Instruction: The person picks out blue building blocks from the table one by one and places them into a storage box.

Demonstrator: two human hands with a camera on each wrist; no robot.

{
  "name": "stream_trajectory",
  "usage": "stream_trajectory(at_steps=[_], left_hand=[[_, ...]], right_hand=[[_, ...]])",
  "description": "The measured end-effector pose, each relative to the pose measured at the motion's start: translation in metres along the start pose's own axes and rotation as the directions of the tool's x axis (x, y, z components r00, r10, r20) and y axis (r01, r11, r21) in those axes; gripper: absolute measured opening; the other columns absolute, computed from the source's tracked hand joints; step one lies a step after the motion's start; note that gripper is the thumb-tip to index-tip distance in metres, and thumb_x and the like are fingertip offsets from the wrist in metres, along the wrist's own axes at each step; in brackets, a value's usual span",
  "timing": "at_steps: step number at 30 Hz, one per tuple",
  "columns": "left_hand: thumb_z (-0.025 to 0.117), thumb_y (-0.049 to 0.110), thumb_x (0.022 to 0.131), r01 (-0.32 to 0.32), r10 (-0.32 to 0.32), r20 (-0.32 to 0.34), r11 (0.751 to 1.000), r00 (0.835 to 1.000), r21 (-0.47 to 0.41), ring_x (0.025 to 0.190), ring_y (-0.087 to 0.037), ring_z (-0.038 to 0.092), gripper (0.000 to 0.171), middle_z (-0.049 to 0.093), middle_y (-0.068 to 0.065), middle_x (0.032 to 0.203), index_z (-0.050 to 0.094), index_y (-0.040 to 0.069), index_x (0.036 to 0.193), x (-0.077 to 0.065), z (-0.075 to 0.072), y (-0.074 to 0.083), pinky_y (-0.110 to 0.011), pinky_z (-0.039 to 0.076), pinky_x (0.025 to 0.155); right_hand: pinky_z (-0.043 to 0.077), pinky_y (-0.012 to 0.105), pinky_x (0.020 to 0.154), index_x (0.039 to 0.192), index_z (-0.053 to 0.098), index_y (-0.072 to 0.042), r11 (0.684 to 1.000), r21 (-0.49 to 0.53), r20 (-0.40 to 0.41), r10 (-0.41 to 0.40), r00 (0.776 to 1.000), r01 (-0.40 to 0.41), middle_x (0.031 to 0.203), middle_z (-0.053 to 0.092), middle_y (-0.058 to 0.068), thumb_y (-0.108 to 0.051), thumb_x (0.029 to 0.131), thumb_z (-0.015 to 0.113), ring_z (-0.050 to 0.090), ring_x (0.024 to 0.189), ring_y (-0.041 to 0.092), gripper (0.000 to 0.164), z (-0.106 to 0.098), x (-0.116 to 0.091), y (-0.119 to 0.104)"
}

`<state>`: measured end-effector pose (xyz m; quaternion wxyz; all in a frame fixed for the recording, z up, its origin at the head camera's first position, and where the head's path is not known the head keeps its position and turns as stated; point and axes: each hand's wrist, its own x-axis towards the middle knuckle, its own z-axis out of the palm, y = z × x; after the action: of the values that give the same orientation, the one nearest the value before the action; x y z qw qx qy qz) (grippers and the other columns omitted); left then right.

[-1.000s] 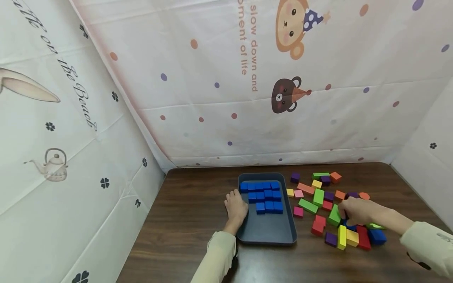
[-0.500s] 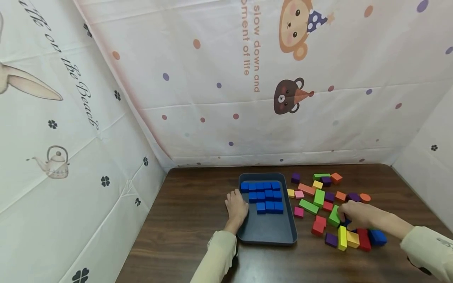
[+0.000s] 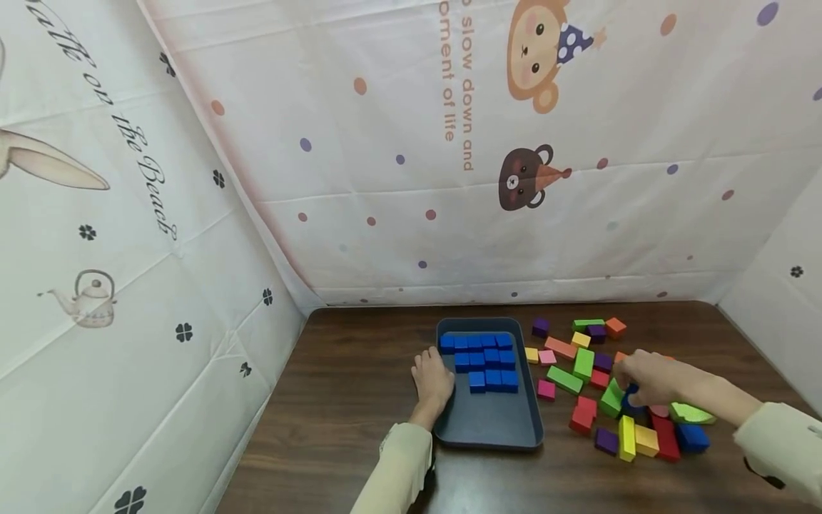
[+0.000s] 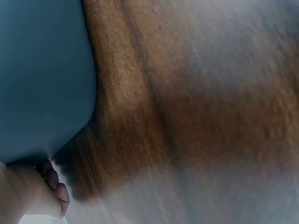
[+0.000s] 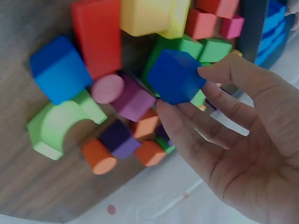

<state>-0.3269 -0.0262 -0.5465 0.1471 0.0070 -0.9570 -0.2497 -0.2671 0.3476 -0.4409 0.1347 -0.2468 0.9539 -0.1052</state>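
Note:
My left hand [image 3: 432,378] grips the left side of a dark grey tray [image 3: 491,422], fingers along the outer wall. Several blue cubes [image 3: 492,378] stand in three rows in the tray's far part. Over the scattered blocks at the right, my right hand [image 3: 651,376] pinches a blue block [image 5: 175,77] between thumb and fingertips. The right wrist view has a green arch block [image 5: 56,123], a red block [image 5: 97,39] and a second, larger blue block [image 5: 60,70] around it. In the left wrist view, curled fingers [image 4: 52,179] show below the tray wall.
Loose blocks in several colours lie right of the tray, among them a yellow block [image 3: 626,437], a purple block [image 3: 606,440] and a pink cube [image 3: 546,390]. Printed cloth [image 3: 385,243] hangs behind the brown wooden table [image 3: 347,400] and at both sides.
My right hand has risen slightly from among the blocks with the blue block, uncovering the green arch and a round pink piece. The left hand stays at the tray; the head view shifts slightly.

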Motion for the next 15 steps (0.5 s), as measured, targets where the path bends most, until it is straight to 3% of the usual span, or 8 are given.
stream_trajectory(at_steps=[3, 6, 10, 15], left_hand=[[0.072, 0.004, 0.087, -0.001, 0.001, -0.003, 1.000, 1.000, -0.006, 0.102, -0.035, 0.055, 0.031, 0.064, -0.019, 0.105, 0.060, -0.003, 0.114, 0.000, 0.000, 0.000, -0.050, 0.045, 0.089], [0.072, 0.004, 0.087, -0.002, 0.002, -0.011, 1.000, 1.000, -0.009, 0.101, -0.035, 0.055, 0.031, 0.064, -0.019, 0.106, 0.060, -0.004, 0.114, 0.000, 0.001, 0.001, -0.050, 0.045, 0.088], [0.073, 0.004, 0.087, 0.002, -0.002, -0.012, 1.000, 1.000, 0.001, 0.102, -0.034, 0.055, 0.033, 0.064, -0.019, 0.107, 0.060, -0.004, 0.117, 0.000, 0.004, 0.001, -0.050, 0.045, 0.089], [0.074, 0.006, 0.086, 0.005, -0.005, -0.014, 1.000, 1.000, 0.016, 0.101, -0.034, 0.055, 0.034, 0.064, -0.018, 0.106, 0.061, -0.003, 0.116, 0.001, 0.004, 0.000, -0.049, 0.046, 0.089]], right_hand=[[0.053, 0.030, 0.064, 0.089, 0.066, -0.009, 1.000, -0.015, -0.027, -0.021, 0.999, 0.020, 0.086, 0.064, -0.001, -0.006, 0.079, 0.080, 0.052, 0.070, 0.006, 0.018, -0.005, 0.004, -0.006], [0.049, 0.025, 0.059, 0.091, 0.066, -0.009, 0.997, -0.023, -0.085, -0.072, 0.994, 0.070, 0.086, 0.062, -0.002, -0.007, 0.079, 0.079, 0.049, 0.068, 0.004, 0.017, -0.003, 0.009, -0.018], [0.048, 0.018, 0.057, 0.098, 0.069, -0.006, 0.987, -0.031, -0.177, -0.162, 0.971, 0.159, 0.091, 0.065, 0.003, -0.008, 0.081, 0.078, 0.049, 0.066, 0.000, 0.020, 0.002, 0.017, -0.040], [0.047, 0.016, 0.056, 0.100, 0.072, -0.008, 0.968, -0.058, -0.223, -0.250, 0.942, 0.243, 0.096, 0.068, 0.007, -0.006, 0.080, 0.078, 0.047, 0.063, -0.003, 0.021, 0.002, 0.033, -0.069]])
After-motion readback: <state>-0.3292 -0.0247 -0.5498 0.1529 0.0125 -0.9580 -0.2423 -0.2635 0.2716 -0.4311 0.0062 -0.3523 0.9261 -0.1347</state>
